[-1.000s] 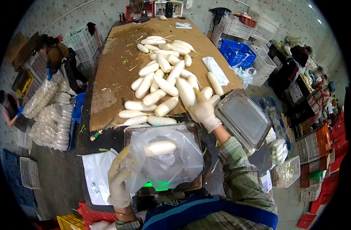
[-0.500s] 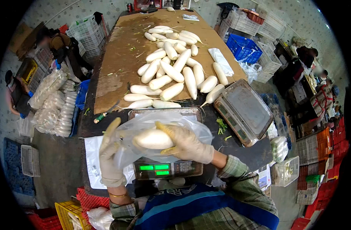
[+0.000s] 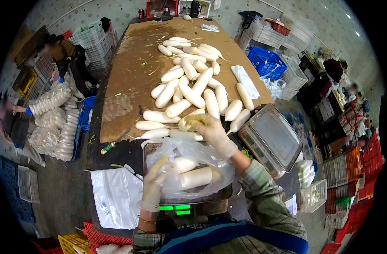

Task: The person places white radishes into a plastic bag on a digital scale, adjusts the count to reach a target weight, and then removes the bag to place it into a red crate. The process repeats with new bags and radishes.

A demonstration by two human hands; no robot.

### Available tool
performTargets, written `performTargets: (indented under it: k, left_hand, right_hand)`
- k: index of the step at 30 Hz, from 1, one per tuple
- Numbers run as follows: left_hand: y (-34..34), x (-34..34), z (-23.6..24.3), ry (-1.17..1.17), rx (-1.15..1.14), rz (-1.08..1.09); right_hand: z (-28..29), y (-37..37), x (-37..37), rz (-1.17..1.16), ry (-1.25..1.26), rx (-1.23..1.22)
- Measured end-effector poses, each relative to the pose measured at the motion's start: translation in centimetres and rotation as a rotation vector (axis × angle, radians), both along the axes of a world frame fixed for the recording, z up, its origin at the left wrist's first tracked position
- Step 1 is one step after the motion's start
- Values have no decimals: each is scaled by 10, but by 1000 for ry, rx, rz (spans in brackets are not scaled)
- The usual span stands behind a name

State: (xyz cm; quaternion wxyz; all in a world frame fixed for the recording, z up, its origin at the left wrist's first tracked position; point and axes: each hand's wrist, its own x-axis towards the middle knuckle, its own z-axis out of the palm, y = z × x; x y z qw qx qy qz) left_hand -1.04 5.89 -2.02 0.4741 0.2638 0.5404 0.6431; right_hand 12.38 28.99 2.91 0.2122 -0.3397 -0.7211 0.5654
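A clear plastic bag (image 3: 208, 161) lies on the scale (image 3: 218, 206) in front of me, with white radishes (image 3: 197, 178) inside it. My gloved left hand (image 3: 154, 184) is closed on the bag's left edge. Beyond the bag, my gloved right hand (image 3: 214, 134) has its fingers wrapped round the end of another white radish (image 3: 187, 122) at the near side of the pile. Many more radishes (image 3: 192, 94) are heaped up the middle of the table. Green digits glow on the scale's display (image 3: 174, 208).
A second scale (image 3: 271, 137) stands at the right. Flat white bags (image 3: 116, 197) lie at the left, below a green-handled knife (image 3: 108, 147). Brown cardboard (image 3: 121, 91) covers the far table. Co-workers (image 3: 66, 57) stand at left and right, among crates (image 3: 267, 62).
The radish that my right hand held at the bag now lies inside it, and the bag rests on the scale. My right hand has moved forward onto another radish.
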Motion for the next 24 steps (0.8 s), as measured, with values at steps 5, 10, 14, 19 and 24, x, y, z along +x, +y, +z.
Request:
performTargets:
  k: [5, 10, 14, 19, 24]
  left_hand:
    - [7, -1, -28, -143, 69, 61]
    - [-11, 1, 26, 4, 54, 131]
    - [-49, -6, 59, 115, 95, 289]
    - [-51, 11, 77, 48, 205, 244]
    - [-43, 23, 83, 113, 213, 167]
  right_hand:
    - [-112, 63, -35, 82, -507, 1005]
    - [-117, 85, -48, 307, -726, 1199]
    - [-72, 71, 2, -248, -286, 838]
    - [67, 11, 73, -475, 458, 249]
    - [137, -77, 97, -361, 1012, 212]
